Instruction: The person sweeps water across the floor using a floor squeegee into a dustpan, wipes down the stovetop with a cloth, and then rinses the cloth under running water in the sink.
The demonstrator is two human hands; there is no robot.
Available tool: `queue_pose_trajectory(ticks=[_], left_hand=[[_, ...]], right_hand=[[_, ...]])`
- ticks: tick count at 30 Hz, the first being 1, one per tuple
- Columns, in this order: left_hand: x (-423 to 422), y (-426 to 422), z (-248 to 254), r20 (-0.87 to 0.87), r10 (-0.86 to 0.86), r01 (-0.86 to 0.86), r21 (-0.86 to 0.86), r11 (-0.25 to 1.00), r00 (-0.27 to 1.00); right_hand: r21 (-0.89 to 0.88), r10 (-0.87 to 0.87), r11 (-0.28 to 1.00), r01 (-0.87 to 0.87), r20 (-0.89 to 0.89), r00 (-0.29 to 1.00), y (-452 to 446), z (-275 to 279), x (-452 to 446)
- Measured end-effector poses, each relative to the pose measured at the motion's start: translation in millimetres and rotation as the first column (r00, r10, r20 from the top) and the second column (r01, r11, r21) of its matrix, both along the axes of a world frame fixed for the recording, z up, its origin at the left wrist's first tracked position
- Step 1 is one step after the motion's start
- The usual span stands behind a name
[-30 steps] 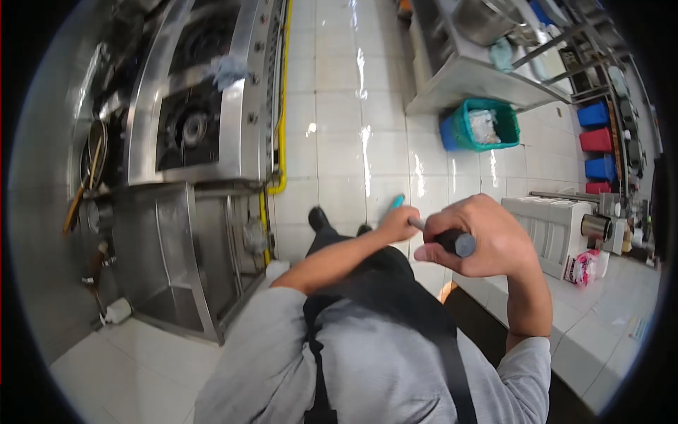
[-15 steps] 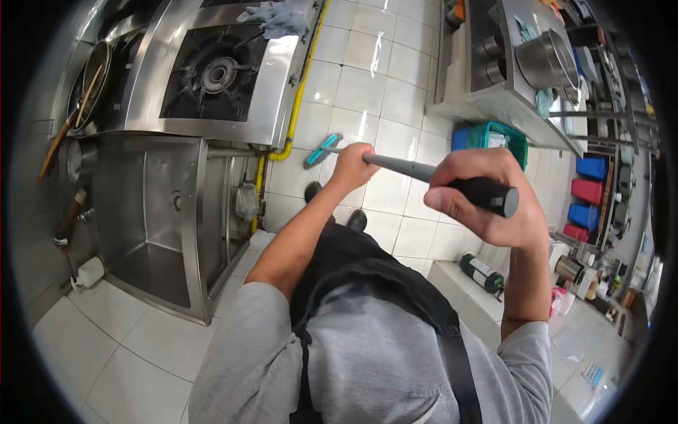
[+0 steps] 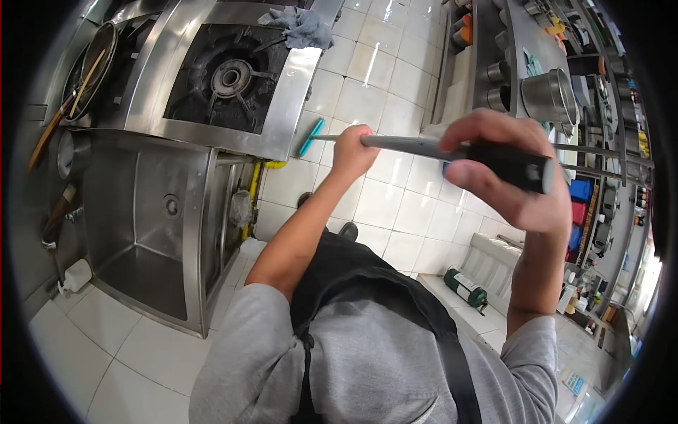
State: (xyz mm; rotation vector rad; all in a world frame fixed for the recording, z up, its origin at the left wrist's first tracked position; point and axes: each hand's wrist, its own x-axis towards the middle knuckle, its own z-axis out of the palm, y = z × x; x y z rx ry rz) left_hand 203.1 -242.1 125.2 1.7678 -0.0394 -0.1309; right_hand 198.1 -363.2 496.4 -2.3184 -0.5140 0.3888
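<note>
A long-handled broom (image 3: pixel 409 145) stretches across the view, with a grey pole and a black end grip. Its narrow teal head (image 3: pixel 311 138) is at the white-tiled floor, close beside the stove's front edge. My left hand (image 3: pixel 355 150) is closed round the pole partway down. Higher up, my right hand (image 3: pixel 526 169) holds the black grip (image 3: pixel 510 167), thumb on one side and fingers over the other. The bristles are hard to make out under the head.
At left stand a steel gas stove (image 3: pixel 282 113) with a grey cloth (image 3: pixel 304 28) on it and a steel sink (image 3: pixel 194 240). A yellow gas pipe (image 3: pixel 254 185) runs low beside them. Steel shelving with a large pot (image 3: pixel 547 95) is at right; a green gas cylinder (image 3: pixel 466 288) lies on a tiled ledge.
The broom head has moved left and slightly up, closer to the stove. My right hand has shifted right with the grip, and the pole lies flatter across the view. The camera view has turned slightly.
</note>
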Motion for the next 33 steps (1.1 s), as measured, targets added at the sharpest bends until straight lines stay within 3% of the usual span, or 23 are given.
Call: queue_pose_trajectory(ticks=[2, 5, 7, 12, 14, 16, 18, 19, 20, 22, 23, 26, 33], left_hand=[[0.0, -18.2, 22.3, -0.031, 0.050, -0.052, -0.077, 0.996, 0.998], [-1.7, -59.5, 44.0, -0.037, -0.008, 0.000, -0.216, 0.976, 0.999], [-5.1, -93.5, 51.4, -0.024, -0.035, 0.026, -0.313, 0.949, 0.999], [-6.2, -162.8, 73.6, -0.059, -0.136, 0.111, -0.316, 0.942, 0.989], [-1.6, -199.4, 56.0, -0.079, -0.139, 0.115, -0.252, 0.961, 0.987], [12.6, -239.9, 26.3, -0.230, -0.172, 0.107, -0.272, 0.956, 0.958], [29.4, -264.6, -1.8, -0.245, -0.034, -0.017, -0.203, 0.979, 0.969], [34.9, -291.1, -43.7, -0.248, 0.040, -0.094, -0.208, 0.974, 0.968], [37.8, -298.6, -51.9, -0.246, 0.093, -0.145, -0.202, 0.969, 0.965], [43.8, -307.4, -53.5, -0.240, 0.197, -0.245, -0.190, 0.951, 0.950], [47.7, -308.7, -54.5, -0.219, 0.225, -0.265, -0.173, 0.949, 0.949], [64.3, -296.5, -42.1, -0.174, 0.312, -0.334, -0.109, 0.936, 0.934], [97.3, -234.7, -5.9, -0.009, 0.498, -0.496, 0.076, 0.865, 0.867]], right_hand=[[0.008, -0.065, 0.998, 0.064, 0.108, 0.992, -4.5, 17.7, -4.0], [-0.248, -0.077, 0.961, 0.125, 0.195, 0.978, -17.6, 47.1, -4.8], [-0.254, -0.034, 0.964, 0.079, 0.177, 0.984, -26.9, 54.7, -3.3], [-0.279, 0.130, 0.954, -0.108, 0.064, 0.989, -63.1, 39.8, 12.9], [-0.336, 0.098, 0.942, -0.013, 0.238, 0.966, -93.3, 11.6, 13.2], [-0.389, 0.102, 0.919, 0.055, 0.372, 0.923, -117.1, -17.2, 23.1], [-0.361, -0.045, 0.928, 0.091, 0.133, 0.990, -149.7, -48.4, 40.9], [-0.300, -0.090, 0.945, 0.128, 0.139, 0.986, -161.8, -56.2, 42.2], [-0.273, -0.102, 0.954, 0.126, 0.100, 0.990, -173.5, -55.3, 43.7], [-0.217, -0.120, 0.968, 0.126, 0.040, 0.992, -195.8, -46.9, 53.2], [-0.089, -0.088, 0.991, 0.095, 0.078, 0.993, -209.4, -48.7, 57.3], [-0.062, -0.116, 0.992, 0.114, -0.034, 0.993, -218.2, -29.7, 71.0], [0.088, -0.067, 0.994, 0.067, -0.004, 0.998, -203.6, -44.0, 110.2]])
